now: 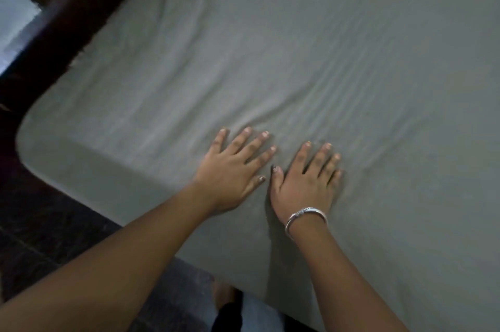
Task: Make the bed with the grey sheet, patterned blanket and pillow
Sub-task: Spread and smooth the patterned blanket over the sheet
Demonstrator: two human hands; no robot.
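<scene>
Head view looks down on a bed with one grey sheet (297,61) spread over it. Two hands lie flat on the sheet, side by side, close to the near edge of the bed. The left hand (232,169) has its fingers straight and spread wide, palm down, and it holds nothing. The right hand (305,183) is the same: fingers straight, palm pressed on the cloth, nothing gripped. Their thumbs almost touch. One silver bangle (305,216) sits on the right wrist. The sheet is under both hands and goes on far and to the right of them, so I think the next push has to go away from the body. Many soft wrinkles (365,104) start just past the fingertips and run in long lines toward the far right. The right hand is nearer to most of them. The left hand is nearer to the round corner of the bed, which is to the left. A dark wooden frame (67,42) runs along the left side of the bed, and a dark floor (40,223) shows at the near left. Count: one sheet, two hands, one bangle. No blanket and no pillow can be seen, so I think the task is at its first part, making the sheet smooth.
</scene>
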